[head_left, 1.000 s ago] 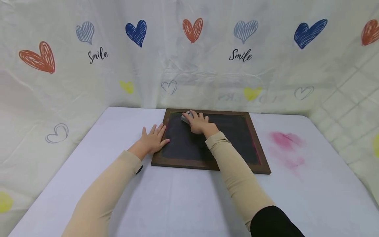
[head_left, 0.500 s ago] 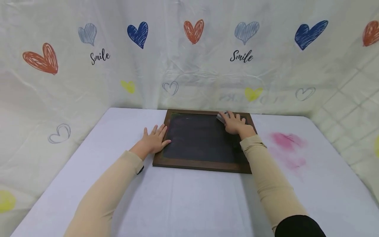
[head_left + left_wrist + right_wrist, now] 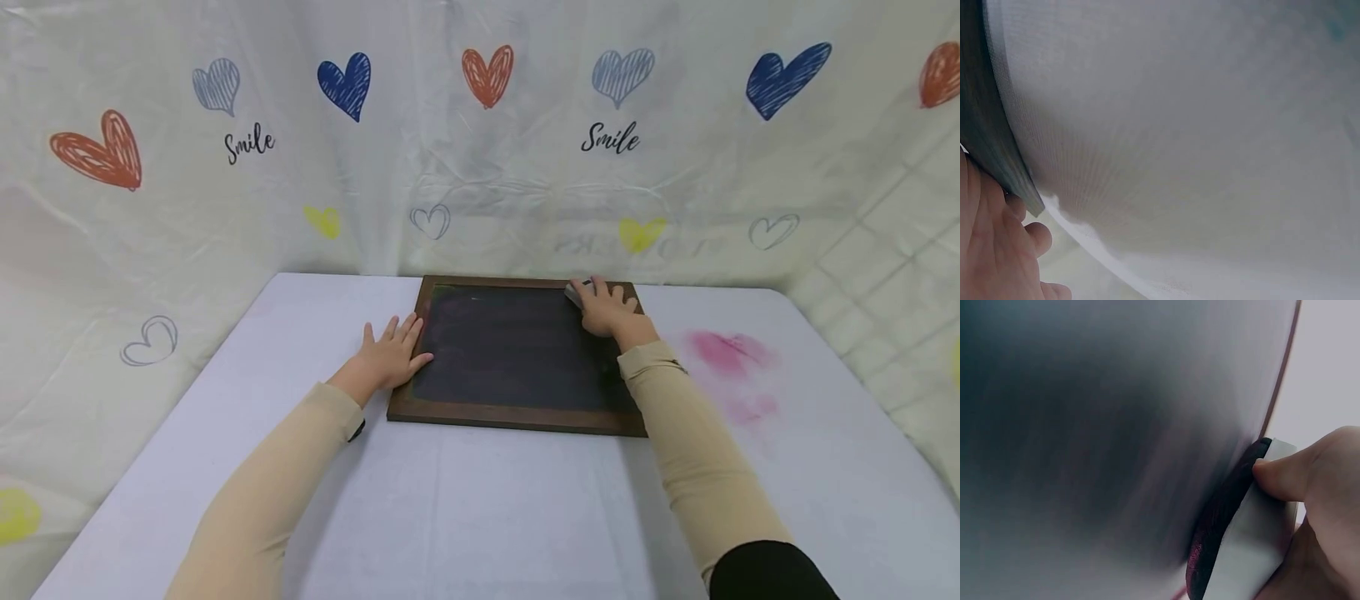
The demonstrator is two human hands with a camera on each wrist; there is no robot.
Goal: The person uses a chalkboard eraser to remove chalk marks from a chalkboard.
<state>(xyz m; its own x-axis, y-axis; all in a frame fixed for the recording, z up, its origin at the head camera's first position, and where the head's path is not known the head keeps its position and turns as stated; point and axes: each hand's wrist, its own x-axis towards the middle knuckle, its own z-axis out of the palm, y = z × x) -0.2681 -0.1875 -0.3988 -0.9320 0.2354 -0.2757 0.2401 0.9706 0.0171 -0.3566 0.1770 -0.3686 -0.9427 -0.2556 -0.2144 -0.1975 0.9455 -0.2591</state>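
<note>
A framed blackboard (image 3: 510,354) with a brown wooden rim lies flat on the white-covered table. My left hand (image 3: 382,360) rests on its left edge, fingers spread and thumb over the frame. In the left wrist view the fingers lie beside the dark frame (image 3: 991,119). At the board's far right corner my right hand (image 3: 609,314) grips a chalkboard eraser (image 3: 576,292). The right wrist view shows the eraser's pale back (image 3: 1241,544) under the thumb, its dark felt pad, tinted pink, down against the board.
A pink chalk smudge (image 3: 729,354) marks the white tablecloth (image 3: 810,467) right of the board. Behind the table's far edge hangs a white curtain (image 3: 532,179) printed with hearts and the word Smile.
My right hand has slid the eraser rightward along the board's far side, from its left part to the far right corner. The left hand has stayed on the left edge.
</note>
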